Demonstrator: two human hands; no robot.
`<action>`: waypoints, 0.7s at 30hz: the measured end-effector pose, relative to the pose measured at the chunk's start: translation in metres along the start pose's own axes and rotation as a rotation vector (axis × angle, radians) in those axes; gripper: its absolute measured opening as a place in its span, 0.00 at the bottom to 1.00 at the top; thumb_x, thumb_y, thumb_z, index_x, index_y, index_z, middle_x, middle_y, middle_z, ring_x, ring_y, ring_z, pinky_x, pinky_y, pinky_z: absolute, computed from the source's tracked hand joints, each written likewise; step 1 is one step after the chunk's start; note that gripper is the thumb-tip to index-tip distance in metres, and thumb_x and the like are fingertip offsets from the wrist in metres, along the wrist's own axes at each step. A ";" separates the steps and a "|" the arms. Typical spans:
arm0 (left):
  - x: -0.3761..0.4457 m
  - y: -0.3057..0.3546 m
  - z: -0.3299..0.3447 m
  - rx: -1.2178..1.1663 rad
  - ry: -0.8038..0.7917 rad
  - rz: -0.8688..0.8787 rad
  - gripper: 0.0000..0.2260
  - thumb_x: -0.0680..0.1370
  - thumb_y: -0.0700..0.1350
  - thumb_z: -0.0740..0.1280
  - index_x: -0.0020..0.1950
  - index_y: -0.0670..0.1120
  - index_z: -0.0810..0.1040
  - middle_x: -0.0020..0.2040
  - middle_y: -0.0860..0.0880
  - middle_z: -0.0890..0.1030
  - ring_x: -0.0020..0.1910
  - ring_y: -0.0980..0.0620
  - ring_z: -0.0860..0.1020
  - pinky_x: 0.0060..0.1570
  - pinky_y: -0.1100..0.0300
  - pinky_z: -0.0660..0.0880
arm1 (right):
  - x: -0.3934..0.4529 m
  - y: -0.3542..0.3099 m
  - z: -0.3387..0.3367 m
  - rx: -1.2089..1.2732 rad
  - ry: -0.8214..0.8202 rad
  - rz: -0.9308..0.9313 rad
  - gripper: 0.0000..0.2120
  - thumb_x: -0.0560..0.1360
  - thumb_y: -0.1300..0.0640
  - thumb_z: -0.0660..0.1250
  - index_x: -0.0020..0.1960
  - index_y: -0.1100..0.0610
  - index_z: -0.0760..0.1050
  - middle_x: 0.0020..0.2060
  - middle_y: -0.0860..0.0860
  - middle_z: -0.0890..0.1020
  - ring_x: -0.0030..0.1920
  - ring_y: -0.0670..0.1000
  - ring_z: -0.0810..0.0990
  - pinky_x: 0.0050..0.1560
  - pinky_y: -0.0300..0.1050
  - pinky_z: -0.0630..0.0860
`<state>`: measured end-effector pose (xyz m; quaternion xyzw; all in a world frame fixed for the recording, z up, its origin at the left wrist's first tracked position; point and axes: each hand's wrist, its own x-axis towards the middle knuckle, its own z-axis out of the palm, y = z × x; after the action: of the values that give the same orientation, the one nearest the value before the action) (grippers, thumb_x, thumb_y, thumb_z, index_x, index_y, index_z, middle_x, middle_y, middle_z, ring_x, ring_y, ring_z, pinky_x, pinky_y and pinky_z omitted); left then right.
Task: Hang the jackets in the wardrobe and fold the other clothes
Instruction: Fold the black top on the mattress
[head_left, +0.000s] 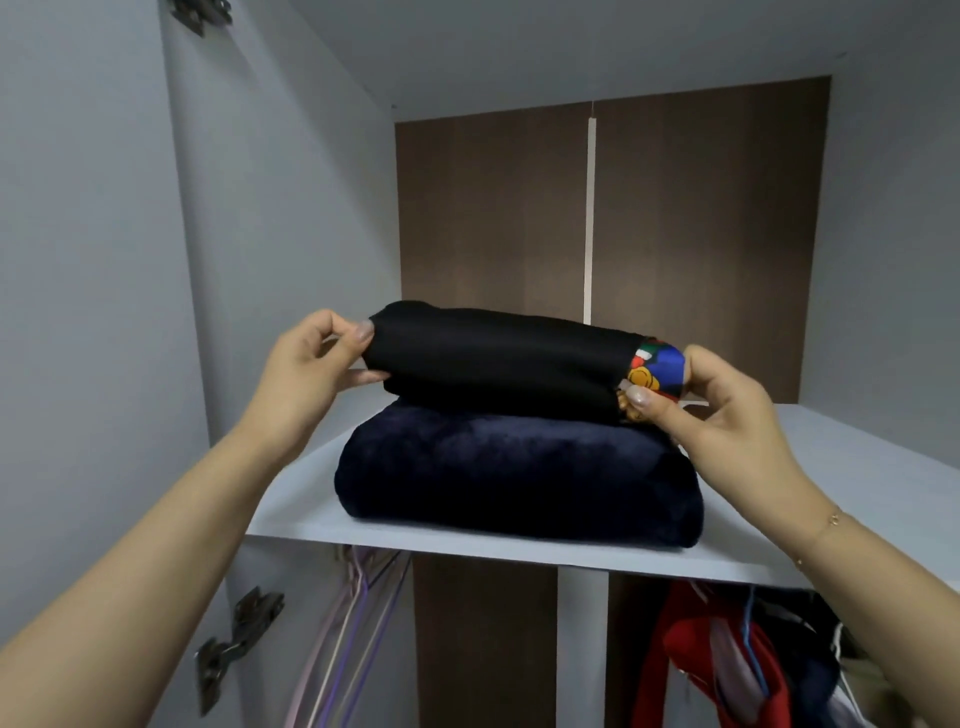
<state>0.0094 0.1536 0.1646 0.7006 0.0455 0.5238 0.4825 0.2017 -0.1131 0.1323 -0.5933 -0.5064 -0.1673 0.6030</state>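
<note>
Left hand (311, 358) and right hand (711, 410) — outstretched — pinch black folded garment (498, 358)

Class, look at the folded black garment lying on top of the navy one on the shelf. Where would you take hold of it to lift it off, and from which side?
Probably by its two short ends, one hand from each side. The black garment lies as a long folded bundle across the navy garment, so end grips should keep the folds together. The left hand and right hand already pinch those ends.
</note>
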 end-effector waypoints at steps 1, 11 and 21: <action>-0.007 -0.007 -0.004 0.044 0.001 -0.004 0.11 0.81 0.43 0.63 0.39 0.41 0.72 0.42 0.45 0.81 0.45 0.51 0.83 0.47 0.59 0.82 | -0.003 0.002 0.000 -0.006 -0.029 -0.005 0.16 0.68 0.46 0.71 0.46 0.58 0.78 0.41 0.46 0.83 0.43 0.50 0.81 0.43 0.44 0.80; 0.026 0.048 0.008 0.727 -0.052 0.298 0.11 0.81 0.59 0.57 0.51 0.54 0.72 0.48 0.59 0.78 0.48 0.62 0.76 0.45 0.67 0.67 | 0.062 -0.025 -0.036 -0.139 -0.102 0.089 0.14 0.79 0.56 0.60 0.39 0.46 0.80 0.44 0.40 0.82 0.49 0.40 0.78 0.51 0.42 0.73; 0.063 -0.008 0.095 0.881 -0.961 -0.535 0.31 0.80 0.68 0.48 0.79 0.59 0.46 0.81 0.53 0.44 0.80 0.50 0.45 0.75 0.49 0.43 | 0.118 0.009 0.041 -0.469 -1.025 0.538 0.29 0.82 0.40 0.50 0.80 0.48 0.52 0.79 0.50 0.56 0.74 0.52 0.64 0.72 0.43 0.60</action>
<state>0.1147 0.1342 0.2039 0.9493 0.2062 -0.0476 0.2327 0.2432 -0.0279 0.2136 -0.8216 -0.5140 0.1896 0.1579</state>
